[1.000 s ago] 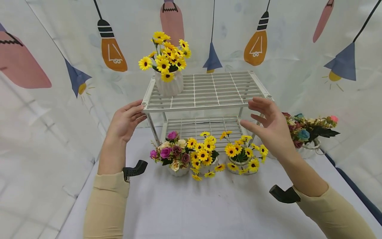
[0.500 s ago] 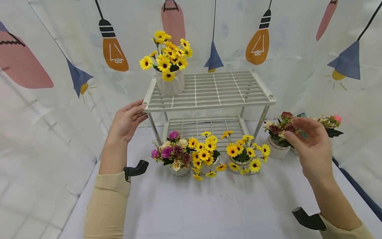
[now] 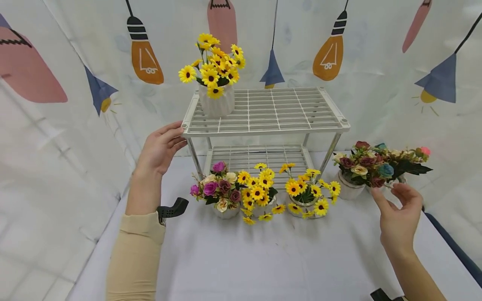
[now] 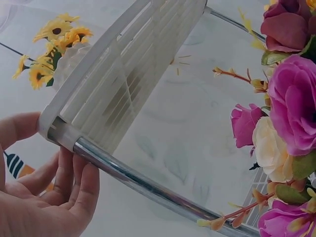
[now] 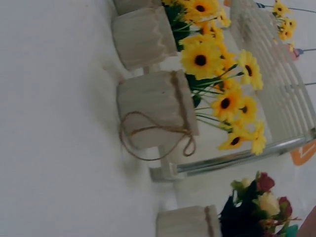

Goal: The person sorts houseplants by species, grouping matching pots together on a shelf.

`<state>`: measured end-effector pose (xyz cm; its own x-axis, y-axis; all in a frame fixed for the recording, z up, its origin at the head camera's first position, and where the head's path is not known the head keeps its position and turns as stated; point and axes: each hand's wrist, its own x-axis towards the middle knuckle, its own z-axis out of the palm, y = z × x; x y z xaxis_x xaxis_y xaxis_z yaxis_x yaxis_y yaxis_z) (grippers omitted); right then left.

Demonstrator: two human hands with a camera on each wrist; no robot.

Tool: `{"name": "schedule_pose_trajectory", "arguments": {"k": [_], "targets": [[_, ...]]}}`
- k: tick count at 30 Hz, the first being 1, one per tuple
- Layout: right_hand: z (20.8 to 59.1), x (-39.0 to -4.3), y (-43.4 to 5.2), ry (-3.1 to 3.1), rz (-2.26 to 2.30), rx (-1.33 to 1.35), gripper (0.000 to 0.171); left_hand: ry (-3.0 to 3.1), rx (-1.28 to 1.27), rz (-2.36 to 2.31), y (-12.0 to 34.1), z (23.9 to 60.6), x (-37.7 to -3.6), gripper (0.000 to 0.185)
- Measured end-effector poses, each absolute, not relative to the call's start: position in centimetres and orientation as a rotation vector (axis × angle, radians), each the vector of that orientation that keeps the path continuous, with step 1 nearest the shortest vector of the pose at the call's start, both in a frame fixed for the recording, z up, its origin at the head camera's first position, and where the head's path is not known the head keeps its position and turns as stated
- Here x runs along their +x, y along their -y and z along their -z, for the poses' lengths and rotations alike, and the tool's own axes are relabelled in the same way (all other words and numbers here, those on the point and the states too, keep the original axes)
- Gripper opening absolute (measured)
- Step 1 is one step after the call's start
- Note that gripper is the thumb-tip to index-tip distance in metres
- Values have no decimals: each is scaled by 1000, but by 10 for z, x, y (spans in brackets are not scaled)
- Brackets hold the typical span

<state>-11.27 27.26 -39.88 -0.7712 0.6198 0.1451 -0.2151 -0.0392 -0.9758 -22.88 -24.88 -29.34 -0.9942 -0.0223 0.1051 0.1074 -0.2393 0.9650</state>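
My left hand [image 3: 160, 148] holds the front left corner of a white two-tier wire shelf rack [image 3: 278, 110], its fingers around the corner beside the chrome leg [image 4: 148, 185]. My right hand [image 3: 401, 217] is out at the right, its thumb and fingers spread at a pot of blue and dark red artificial flowers [image 3: 385, 170]. That pot is mostly hidden behind the flowers and fingertips. Just left of it stands a white pot [image 3: 350, 188] of dark red and cream roses. A ribbed white pot [image 3: 217, 101] of yellow daisies stands on the upper tier at the left.
Before the lower tier [image 3: 260, 154] stand a pot of purple and cream roses [image 3: 216, 188] and two pots of yellow daisies [image 3: 260, 194]. One pot has a twine bow [image 5: 158, 133]. A white cloth covers the table [image 3: 263, 259]; a printed curtain [image 3: 169, 113] hangs behind.
My right hand has left the rack's front right corner and moved right and down to the flower pots there. The left hand has stayed at the rack's front left corner.
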Motion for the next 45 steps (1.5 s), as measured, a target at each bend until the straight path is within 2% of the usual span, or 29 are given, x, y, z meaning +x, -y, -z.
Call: {"name": "schedule_pose_trajectory", "arguments": {"k": [9, 20, 35, 45], "targets": [[433, -127, -267, 1818, -1813, -678, 75, 1884, -97, 2380, 248, 296, -227, 52], [456, -146, -268, 1909, -1881, -680, 94, 1885, -107, 2389, 249, 295, -227, 55], [468, -175, -267, 2021, -1867, -701, 94, 1882, -110, 2377, 248, 294, -229, 58], [480, -192, -274, 1983, -1851, -602, 91, 1878, -113, 2387, 248, 297, -231, 58]]}}
